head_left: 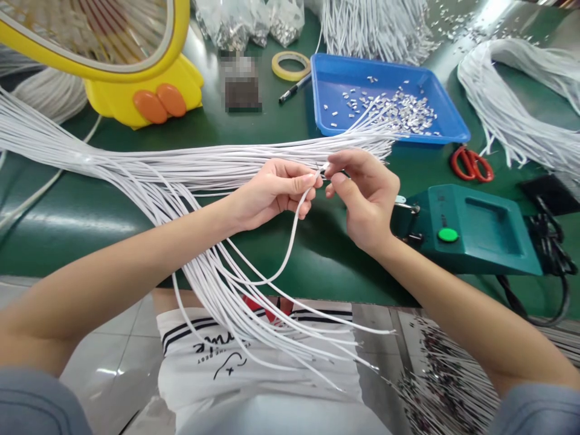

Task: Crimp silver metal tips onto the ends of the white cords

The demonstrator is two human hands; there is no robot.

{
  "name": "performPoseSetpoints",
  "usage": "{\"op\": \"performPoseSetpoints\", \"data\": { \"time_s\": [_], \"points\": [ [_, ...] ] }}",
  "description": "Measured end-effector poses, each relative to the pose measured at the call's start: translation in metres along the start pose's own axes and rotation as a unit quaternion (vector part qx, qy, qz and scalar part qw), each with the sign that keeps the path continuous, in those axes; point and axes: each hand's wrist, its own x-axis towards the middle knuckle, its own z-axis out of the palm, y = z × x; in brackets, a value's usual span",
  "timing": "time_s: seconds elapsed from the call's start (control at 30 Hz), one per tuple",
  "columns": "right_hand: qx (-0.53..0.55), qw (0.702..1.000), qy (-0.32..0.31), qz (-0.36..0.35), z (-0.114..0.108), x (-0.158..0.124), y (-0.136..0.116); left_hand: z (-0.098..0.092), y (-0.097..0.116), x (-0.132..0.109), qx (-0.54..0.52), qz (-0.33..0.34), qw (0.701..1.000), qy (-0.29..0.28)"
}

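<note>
My left hand (283,190) is closed, pinching a white cable (292,241) close to its end between thumb and forefinger. The cable's tip points right, toward my right hand (365,196). That hand's fingers are curled around the tip, thumb and forefinger at its end; any small part between them is too small to make out. Below my left arm, loose white cables (217,278) from a long bundle (203,163) hang over the table's front edge. The rest of the bundle lies behind my hands, its ends reaching a blue tray (319,90) of small metal terminals (410,112).
Right of my right hand stands a green machine (480,229) with a green button and black cords. Red-handled scissors (471,163) lie behind it. A yellow fan (145,90), a tape roll (291,65), a pen (294,89) and bags of metal parts (285,24) stand farther back.
</note>
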Motion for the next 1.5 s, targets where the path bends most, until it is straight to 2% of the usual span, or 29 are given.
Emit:
{"op": "performPoseSetpoints", "data": {
  "time_s": [0.2, 0.33, 0.57, 0.77, 0.97, 1.03, 1.13, 1.23, 1.3, 1.33, 1.4, 1.5],
  "points": [
    [-0.003, 0.999, -0.005, 0.039, -0.001, -0.001, -0.001, -0.001, -0.001, 0.0, 0.04, 0.015, 0.999, 0.008],
    [0.005, 1.0, -0.01, 0.025, -0.001, -0.001, -0.001, 0.0, -0.002, 0.0, 0.028, 0.009, 1.0, 0.007],
    [-0.018, 0.998, -0.008, 0.052, -0.002, 0.001, -0.003, 0.001, -0.006, 0.003, 0.06, 0.077, 0.993, 0.066],
    [-0.035, 0.998, -0.025, 0.039, 0.0, 0.004, -0.005, 0.0, -0.009, 0.004, 0.076, 0.083, 0.992, 0.063],
    [-0.015, 0.997, -0.068, 0.027, -0.001, 0.006, -0.001, 0.002, -0.01, 0.005, 0.102, 0.169, 0.977, 0.085],
    [-0.002, 0.997, -0.056, 0.047, 0.001, 0.006, -0.001, 0.001, -0.008, 0.006, 0.084, 0.182, 0.974, 0.102],
    [0.01, 0.998, 0.006, 0.058, 0.001, 0.008, -0.012, -0.001, -0.007, 0.006, 0.044, 0.173, 0.974, 0.139],
    [-0.079, 0.995, 0.052, -0.011, -0.012, 0.015, -0.037, 0.0, -0.01, 0.008, 0.049, 0.15, 0.977, 0.143],
    [-0.235, 0.968, 0.032, -0.077, -0.03, 0.018, -0.053, 0.003, -0.014, 0.008, 0.091, 0.163, 0.972, 0.145],
    [-0.33, 0.939, 0.007, -0.096, -0.041, 0.018, -0.06, 0.005, -0.015, 0.008, 0.115, 0.181, 0.964, 0.156],
    [-0.494, 0.865, -0.048, -0.076, -0.062, 0.013, -0.066, 0.01, -0.018, 0.007, 0.151, 0.203, 0.953, 0.166],
    [-0.632, 0.757, -0.166, -0.001, -0.083, -0.002, -0.064, 0.021, -0.021, 0.007, 0.19, 0.191, 0.952, 0.146]
  ]
}}
